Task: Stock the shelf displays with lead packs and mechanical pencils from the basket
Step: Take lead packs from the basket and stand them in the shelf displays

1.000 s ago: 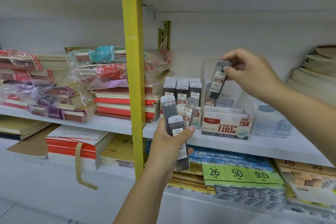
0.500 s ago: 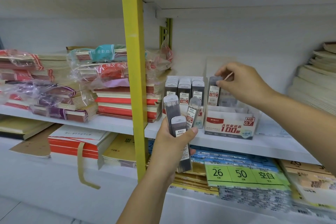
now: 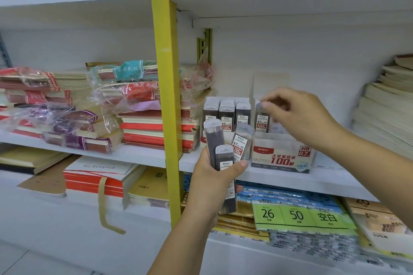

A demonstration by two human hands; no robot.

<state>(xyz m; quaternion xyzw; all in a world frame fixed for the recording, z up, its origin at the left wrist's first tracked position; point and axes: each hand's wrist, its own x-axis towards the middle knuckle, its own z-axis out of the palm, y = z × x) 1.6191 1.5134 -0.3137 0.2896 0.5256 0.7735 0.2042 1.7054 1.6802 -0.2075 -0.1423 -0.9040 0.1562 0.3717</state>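
The left hand (image 3: 212,181) gripped 3 lead packs (image 3: 215,138), fanned in front of the shelf (image 3: 143,154) edge. The right hand (image 3: 299,118) hung with curled fingertips at the top of a pack (image 3: 261,119) standing in the 0.7 display box (image 3: 281,156); blur hid whether they pinched it. Such packs looked light, stiff and slick, best pinched at the cap end. The full 0.5 box (image 3: 225,114) crowded the left side, with the yellow upright (image 3: 166,96) beyond it

Lead packs (image 3: 215,140) in L hand (image 3: 211,185) (fanned)

Your right hand (image 3: 299,118) blurred at the fingertips (grip on the lead pack (image 3: 261,121) unclear), held packs (image 3: 214,138) partly behind your left hand (image 3: 212,183)
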